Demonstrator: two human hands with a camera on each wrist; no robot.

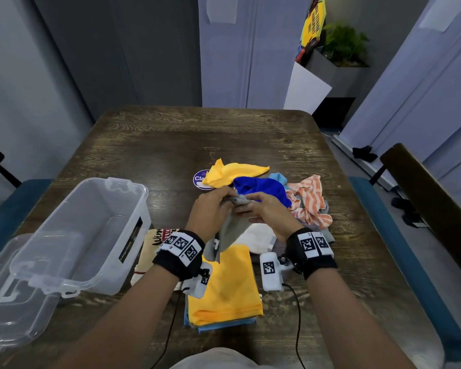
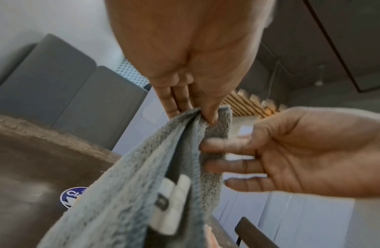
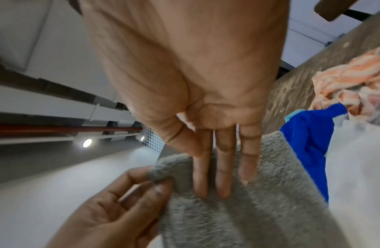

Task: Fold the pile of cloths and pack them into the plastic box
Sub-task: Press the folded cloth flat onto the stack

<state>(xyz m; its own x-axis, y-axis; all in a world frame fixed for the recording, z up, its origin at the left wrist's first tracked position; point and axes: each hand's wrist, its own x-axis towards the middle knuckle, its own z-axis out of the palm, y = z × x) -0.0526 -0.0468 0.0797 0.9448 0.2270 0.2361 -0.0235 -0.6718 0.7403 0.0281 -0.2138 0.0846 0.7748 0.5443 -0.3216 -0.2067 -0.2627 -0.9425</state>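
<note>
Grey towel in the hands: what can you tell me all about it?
The grey towel is fluffy terry with a white tag sewn on. It hangs limp in loose folds above the table. The left hand pinches its top corner; the right hand lays straight fingers against it. Its lower end dangles over the folded yellow cloth.

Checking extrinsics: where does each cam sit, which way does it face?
Head: worn on the head, facing forward and down at the table; shows both forearms, left grip and right grip on the grey towel.
Left wrist: on the left wrist, facing along the palm to fingers pinching the towel's edge; right grip shows at right.
Right wrist: on the right wrist, facing along straight fingers laid on the towel; left grip shows lower left.
Shared: both wrist views show both grips and the towel.
</note>
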